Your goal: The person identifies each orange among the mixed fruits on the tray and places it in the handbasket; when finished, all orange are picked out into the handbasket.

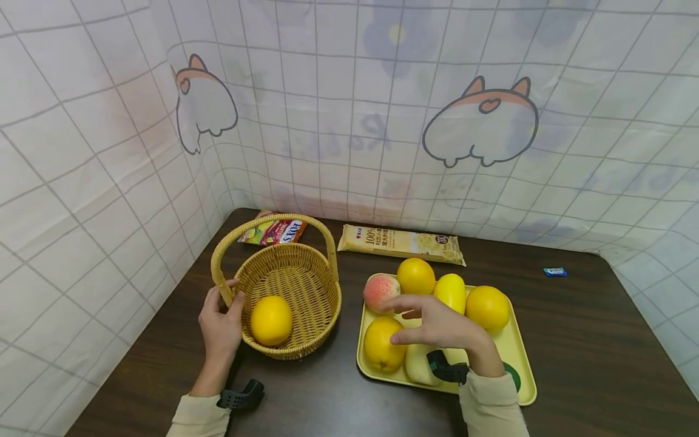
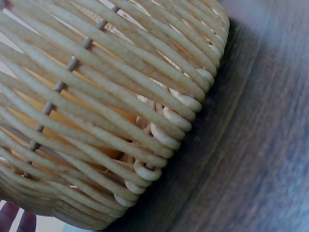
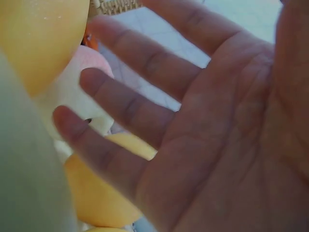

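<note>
My left hand (image 1: 221, 328) grips the rim of a round wicker basket (image 1: 308, 297) beside the foot of its arched handle, thumb on the inner side. One orange (image 1: 271, 321) lies in the basket; in the left wrist view the woven wall (image 2: 111, 72) fills much of the picture. Over a yellow tray (image 1: 519, 349) hovers my right hand (image 1: 439, 325), fingers spread and palm bare in the right wrist view. Nearest its thumb and fingertips is a round yellow-orange fruit (image 1: 379, 349), with a pink peach (image 1: 379, 294) just behind.
Also on the tray are an orange (image 1: 416, 277), a lemon (image 1: 451, 292), another orange (image 1: 488, 309) and a pale fruit (image 1: 419, 367) partly under my wrist. Behind lie a noodle packet (image 1: 401, 244) and a candy bag (image 1: 273, 230). A small blue packet (image 1: 555, 272) sits far right.
</note>
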Motion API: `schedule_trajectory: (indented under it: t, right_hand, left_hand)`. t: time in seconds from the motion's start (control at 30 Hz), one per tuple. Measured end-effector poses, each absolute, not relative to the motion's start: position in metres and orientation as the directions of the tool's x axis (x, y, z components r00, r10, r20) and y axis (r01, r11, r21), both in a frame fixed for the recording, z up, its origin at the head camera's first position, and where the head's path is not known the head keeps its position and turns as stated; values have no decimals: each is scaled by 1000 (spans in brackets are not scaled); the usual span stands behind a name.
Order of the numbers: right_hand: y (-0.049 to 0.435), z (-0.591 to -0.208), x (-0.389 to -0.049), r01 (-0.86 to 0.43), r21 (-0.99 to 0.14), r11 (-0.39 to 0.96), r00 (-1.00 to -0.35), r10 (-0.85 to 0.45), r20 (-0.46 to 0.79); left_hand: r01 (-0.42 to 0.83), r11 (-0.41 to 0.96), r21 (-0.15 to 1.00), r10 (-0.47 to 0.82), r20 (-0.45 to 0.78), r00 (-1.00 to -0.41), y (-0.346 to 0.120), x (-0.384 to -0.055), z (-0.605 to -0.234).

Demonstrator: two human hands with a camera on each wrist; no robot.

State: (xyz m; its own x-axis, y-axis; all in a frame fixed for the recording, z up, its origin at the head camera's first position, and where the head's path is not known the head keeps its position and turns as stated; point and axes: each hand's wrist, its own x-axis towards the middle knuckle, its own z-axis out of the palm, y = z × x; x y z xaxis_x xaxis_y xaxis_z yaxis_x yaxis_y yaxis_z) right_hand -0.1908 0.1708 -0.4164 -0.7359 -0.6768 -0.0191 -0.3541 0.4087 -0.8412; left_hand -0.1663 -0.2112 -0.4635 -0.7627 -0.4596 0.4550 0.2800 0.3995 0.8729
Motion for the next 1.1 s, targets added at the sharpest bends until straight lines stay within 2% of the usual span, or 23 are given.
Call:
schedule_trajectory:
  t: [0.53, 1.1]
  right_hand:
    - [159, -431, -195, -399, -817, 417, -669, -742, -52]
    - [152, -435, -195, -379, -763, 524, -685, -713, -150]
  left_hand:
    - [287, 398, 871, -462, 460, -758, -211, -166, -463]
    - [290, 386, 876, -465, 456, -758, -211, -167, -464]
